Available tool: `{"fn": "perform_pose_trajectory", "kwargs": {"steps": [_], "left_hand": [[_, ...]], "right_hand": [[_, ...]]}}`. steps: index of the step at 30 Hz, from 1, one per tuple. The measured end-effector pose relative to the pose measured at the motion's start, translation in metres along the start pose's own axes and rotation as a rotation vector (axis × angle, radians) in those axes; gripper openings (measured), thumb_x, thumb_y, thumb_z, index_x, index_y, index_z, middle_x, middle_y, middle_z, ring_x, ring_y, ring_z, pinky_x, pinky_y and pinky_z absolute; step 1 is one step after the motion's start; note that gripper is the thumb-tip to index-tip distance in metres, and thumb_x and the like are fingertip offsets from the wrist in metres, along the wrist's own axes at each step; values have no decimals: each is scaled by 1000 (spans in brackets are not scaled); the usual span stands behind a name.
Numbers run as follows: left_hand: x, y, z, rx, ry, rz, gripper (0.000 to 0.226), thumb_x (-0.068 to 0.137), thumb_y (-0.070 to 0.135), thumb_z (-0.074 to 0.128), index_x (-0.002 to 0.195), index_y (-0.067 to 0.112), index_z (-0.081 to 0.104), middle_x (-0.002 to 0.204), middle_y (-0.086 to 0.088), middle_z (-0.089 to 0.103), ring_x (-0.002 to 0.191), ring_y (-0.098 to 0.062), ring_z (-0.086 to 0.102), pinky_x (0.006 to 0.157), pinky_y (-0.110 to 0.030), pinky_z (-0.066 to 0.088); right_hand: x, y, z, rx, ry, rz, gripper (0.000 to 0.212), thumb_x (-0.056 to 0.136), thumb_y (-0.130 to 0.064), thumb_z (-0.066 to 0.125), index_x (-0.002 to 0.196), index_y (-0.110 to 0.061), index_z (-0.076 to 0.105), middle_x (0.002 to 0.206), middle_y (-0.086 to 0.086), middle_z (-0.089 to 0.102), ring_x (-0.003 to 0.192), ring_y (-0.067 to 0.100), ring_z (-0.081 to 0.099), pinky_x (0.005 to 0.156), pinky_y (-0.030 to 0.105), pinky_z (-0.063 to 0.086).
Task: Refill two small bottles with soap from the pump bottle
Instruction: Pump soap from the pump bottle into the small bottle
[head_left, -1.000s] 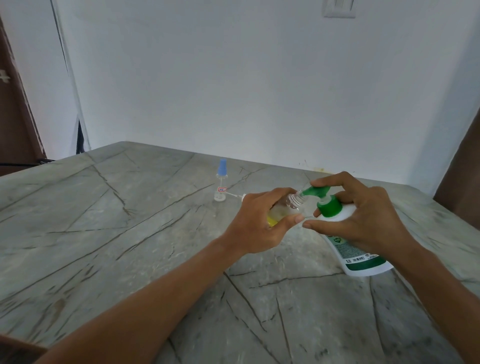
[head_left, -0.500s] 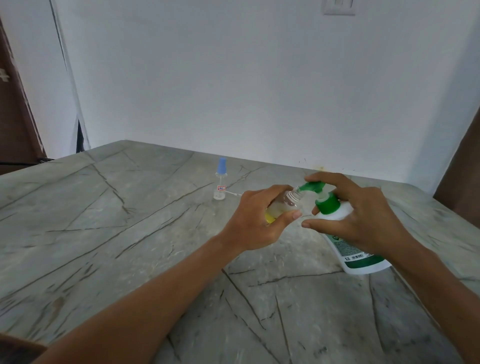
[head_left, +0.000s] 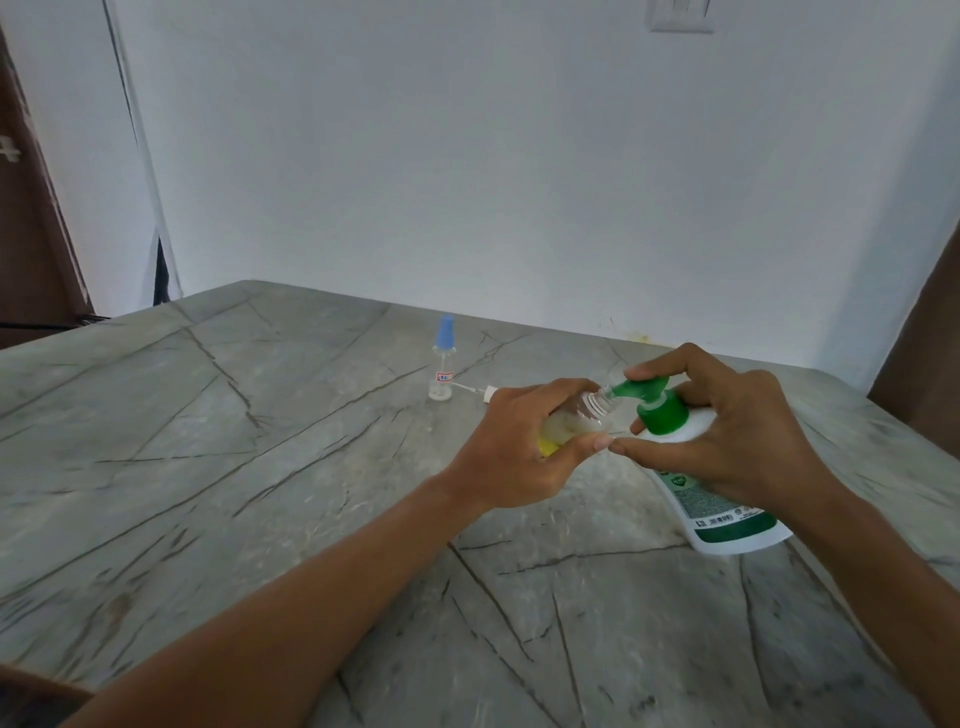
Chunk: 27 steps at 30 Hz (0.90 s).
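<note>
My left hand grips a small clear bottle with a yellow base, tilted so its open threaded neck meets the green pump spout. My right hand holds the white pump bottle, which leans toward me on the table; the index finger lies on top of the green pump head and the thumb is under the collar. A second small clear bottle with a blue cap stands upright farther back. A white sprayer cap with a thin tube lies on the table beside it.
Grey marble-patterned table runs back to a white wall. A dark wooden door frame sits at the far left and brown furniture at the far right edge.
Both hands, the small bottle and the pump bottle have shifted slightly, staying joined at the spout. The pump head looks pressed a little lower.
</note>
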<state>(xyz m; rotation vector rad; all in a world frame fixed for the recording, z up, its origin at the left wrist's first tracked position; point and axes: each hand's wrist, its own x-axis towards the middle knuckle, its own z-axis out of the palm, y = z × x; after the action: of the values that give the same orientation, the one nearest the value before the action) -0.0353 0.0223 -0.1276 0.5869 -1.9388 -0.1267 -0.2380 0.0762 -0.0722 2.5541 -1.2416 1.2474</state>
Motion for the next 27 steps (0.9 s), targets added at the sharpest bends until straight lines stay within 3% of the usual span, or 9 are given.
{"fn": "perform_pose_trajectory", "kwargs": {"steps": [7,14,21,27], "left_hand": [[3,-2,-3,-27,41,-25,38,85,26,75,114,3,66,85,17,61,66,7,53,63,-7,37],[2,-4,-3,-23,49,-25,40,84,26,76,115,2,65,89,16,61,71,11,54,66,-5,37],[1,-3,-1,2,12,-13,38,83,20,78,113,0,66,88,16,59,70,15,52,65,-1,34],[2,-6,-3,-14,36,-23,39,84,26,76,114,3,66,84,24,57,68,10,54,65,-4,35]], "right_hand": [[-2,1,2,-41,-35,12,77,60,-61,77,125,-58,37,89,-26,66,83,-5,66,68,6,51],[0,-1,2,-31,-10,1,64,60,-54,80,114,-54,46,91,-36,59,81,-19,61,63,2,48],[-1,1,2,-9,20,-14,57,59,-48,84,108,-44,55,85,-16,71,77,-11,66,65,7,52],[0,0,3,-43,-17,-8,66,60,-54,81,116,-53,46,85,-31,62,77,-14,63,61,0,46]]}}
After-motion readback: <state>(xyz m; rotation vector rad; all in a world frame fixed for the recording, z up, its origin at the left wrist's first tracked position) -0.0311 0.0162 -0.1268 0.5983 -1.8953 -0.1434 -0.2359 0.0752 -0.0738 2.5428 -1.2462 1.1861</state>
